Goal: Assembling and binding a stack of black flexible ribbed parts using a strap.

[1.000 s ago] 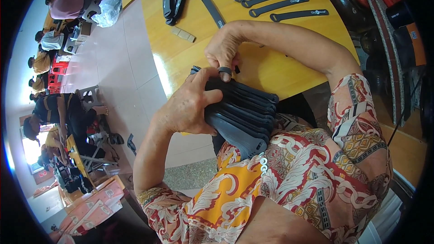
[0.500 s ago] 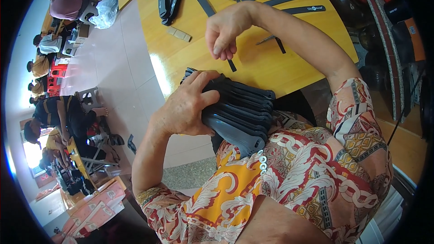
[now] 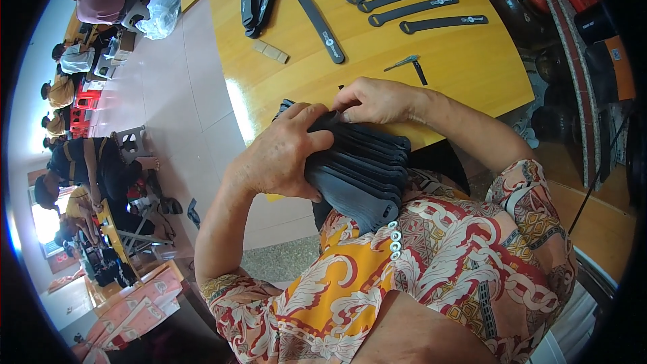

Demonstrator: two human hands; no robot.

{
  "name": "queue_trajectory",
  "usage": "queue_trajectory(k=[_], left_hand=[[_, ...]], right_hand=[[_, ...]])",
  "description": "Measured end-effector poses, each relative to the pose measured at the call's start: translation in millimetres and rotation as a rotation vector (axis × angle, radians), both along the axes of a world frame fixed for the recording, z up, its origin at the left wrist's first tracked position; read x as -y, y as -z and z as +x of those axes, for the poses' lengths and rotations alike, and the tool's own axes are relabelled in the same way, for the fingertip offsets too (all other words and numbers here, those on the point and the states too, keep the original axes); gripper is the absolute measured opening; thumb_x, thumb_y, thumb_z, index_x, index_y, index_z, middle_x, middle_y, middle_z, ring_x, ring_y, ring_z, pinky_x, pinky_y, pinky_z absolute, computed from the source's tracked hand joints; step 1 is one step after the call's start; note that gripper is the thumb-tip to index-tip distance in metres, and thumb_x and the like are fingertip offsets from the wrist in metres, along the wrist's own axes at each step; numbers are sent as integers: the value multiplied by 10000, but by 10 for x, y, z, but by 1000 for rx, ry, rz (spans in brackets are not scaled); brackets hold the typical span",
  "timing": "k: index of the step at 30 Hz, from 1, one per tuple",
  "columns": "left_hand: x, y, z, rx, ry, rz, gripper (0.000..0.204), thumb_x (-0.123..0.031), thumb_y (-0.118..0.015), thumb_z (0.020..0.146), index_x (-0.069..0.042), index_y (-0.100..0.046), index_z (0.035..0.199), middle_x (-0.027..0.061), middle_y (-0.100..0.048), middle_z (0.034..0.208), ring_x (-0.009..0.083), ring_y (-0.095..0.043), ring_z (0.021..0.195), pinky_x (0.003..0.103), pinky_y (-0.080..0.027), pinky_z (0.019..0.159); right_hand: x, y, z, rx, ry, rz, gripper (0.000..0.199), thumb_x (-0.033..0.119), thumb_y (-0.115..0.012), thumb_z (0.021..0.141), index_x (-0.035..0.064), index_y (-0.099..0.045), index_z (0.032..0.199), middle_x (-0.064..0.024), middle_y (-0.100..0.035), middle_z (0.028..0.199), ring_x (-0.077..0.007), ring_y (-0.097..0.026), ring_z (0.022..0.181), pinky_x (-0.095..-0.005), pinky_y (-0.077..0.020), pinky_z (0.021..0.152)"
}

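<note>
A thick stack of black straps [image 3: 360, 172], each with a slotted rounded end, leans against my patterned shirt at the near table edge. My left hand [image 3: 280, 152] is closed around its left side, thumb below and fingers over the top. At the stack's upper edge, my right hand [image 3: 377, 101] pinches with thumb and forefinger at the top of a strap; the fingertips are partly hidden. Beyond my hands, a single black strap [image 3: 319, 25] with pale printing lies flat on the yellow table [image 3: 472, 61].
Several printed black straps [image 3: 414, 5] lie in a row at the far right. A strap bundle [image 3: 261, 0] lies far left, near a tan block [image 3: 271, 52]. A small teal-handled tool [image 3: 402, 63] and short black strip [image 3: 420, 72] lie right. Other people [image 3: 101, 3] sit at left.
My right hand has come down from above the table to the stack's upper edge, uncovering the single strap. My left hand keeps its hold on the stack.
</note>
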State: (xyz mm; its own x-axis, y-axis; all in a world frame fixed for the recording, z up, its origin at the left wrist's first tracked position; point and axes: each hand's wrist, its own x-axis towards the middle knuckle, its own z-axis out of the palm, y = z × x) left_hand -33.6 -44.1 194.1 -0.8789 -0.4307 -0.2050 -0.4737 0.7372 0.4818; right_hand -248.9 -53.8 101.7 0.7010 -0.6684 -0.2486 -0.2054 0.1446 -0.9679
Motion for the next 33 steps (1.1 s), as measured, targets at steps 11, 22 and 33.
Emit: queue_trajectory(k=[11, 22, 33], left_hand=[[-4, 20, 15, -6, 50, -130, 626, -285, -850, 374, -91, -636, 930, 190, -547, 1144, 370, -498, 1143, 605, -247, 1053], [82, 48, 9, -5, 89, -61, 641, -297, -851, 368, -91, -613, 927, 160, -562, 1046, 333, -543, 1042, 514, -300, 1031], [90, 30, 25, -38, 121, -38, 606, -281, -838, 361, -87, -617, 891, 144, -573, 982, 322, -552, 975, 443, -350, 965]], right_hand=[[-61, -28, 80, 14, 149, 70, 99, 67, -593, 838, -25, -626, 819, -22, -567, 672, -109, -499, 657, -277, -418, 606], [-189, -59, 91, -117, 175, -246, 185, 63, -494, 886, -73, -603, 950, -228, -642, 877, -254, -627, 827, -366, -478, 738], [-185, -37, 164, -222, 78, -274, 223, 123, -492, 916, -68, -578, 992, -287, -622, 921, -392, -619, 901, -417, -480, 783]])
